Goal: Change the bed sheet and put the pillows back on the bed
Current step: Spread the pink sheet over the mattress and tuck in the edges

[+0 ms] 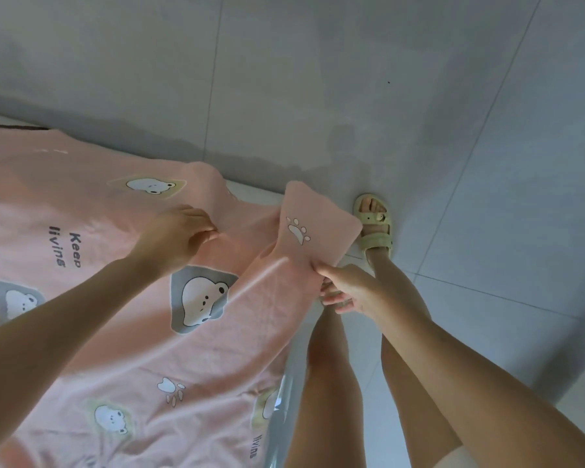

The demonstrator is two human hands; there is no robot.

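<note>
You stand at the corner of the bed point(250, 192), looking down over a pink bed sheet point(122, 319) printed with white bears, paw marks and the words "Keep living". The sheet lies spread across the bed and fills the left side of the view, with its near corner pulled off the mattress edge toward you.

Your left hand point(179, 236) rests on top of the sheet near that corner, fingers curled down with a fold of cloth gathered under them (that grip looks closed on the fabric). Your right hand point(348, 290) holds the corner flap from below: thumb on top, fingers beneath, the grip clamped on the sheet. The flap stands up above it, showing one paw print.

A strip of pale mattress shows just past the lifted corner, between your two hands and the floor point(419, 113).

The floor is grey tile, running along the right and top of the view. Your legs are bare, and one foot in a pale green sandal point(375, 228) stands on the tile just beside the lifted flap.
</note>
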